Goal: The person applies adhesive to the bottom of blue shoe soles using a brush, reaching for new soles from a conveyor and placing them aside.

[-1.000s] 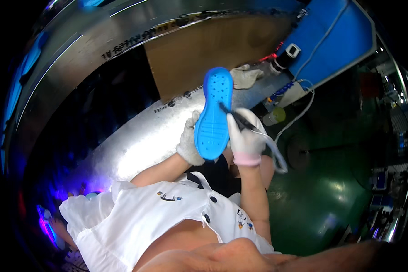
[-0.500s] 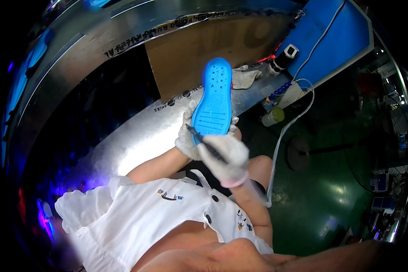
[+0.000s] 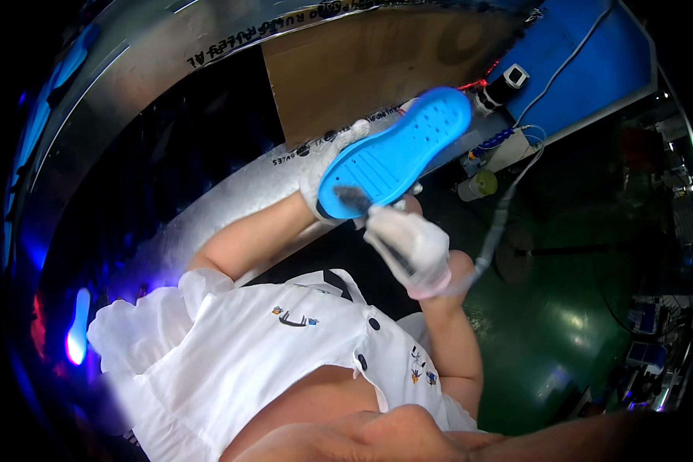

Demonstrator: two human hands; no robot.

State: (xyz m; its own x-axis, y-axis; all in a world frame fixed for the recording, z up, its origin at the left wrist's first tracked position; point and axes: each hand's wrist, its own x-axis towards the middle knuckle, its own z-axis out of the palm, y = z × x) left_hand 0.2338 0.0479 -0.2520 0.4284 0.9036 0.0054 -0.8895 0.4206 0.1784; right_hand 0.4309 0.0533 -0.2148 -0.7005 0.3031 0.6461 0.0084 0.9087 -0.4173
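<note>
A bright blue shoe sole (image 3: 385,165) with a raised rim, small holes in its toe part and ridges toward the heel is held out in front of me, tilted with the toe up to the right. My left hand (image 3: 313,175), in a pale work glove, grips it from the left and underneath, partly hidden by it. In my gloved right hand (image 3: 410,245) is a dark brush (image 3: 353,199), blurred by motion. Its tip lies over the heel area; I cannot tell if it touches.
Behind the sole stands a cardboard sheet (image 3: 323,85) beside a shiny metal surface (image 3: 208,196). To the right are a blue panel (image 3: 577,69), a black-and-white device (image 3: 504,85), a yellow-capped bottle (image 3: 479,185) and a pale hose (image 3: 494,239). Several blue soles glow at far left.
The sole has turned clockwise, its toe swinging right from nearly upright. My right hand has moved slightly right with the brush, whose tip is now over the heel's inner face.
</note>
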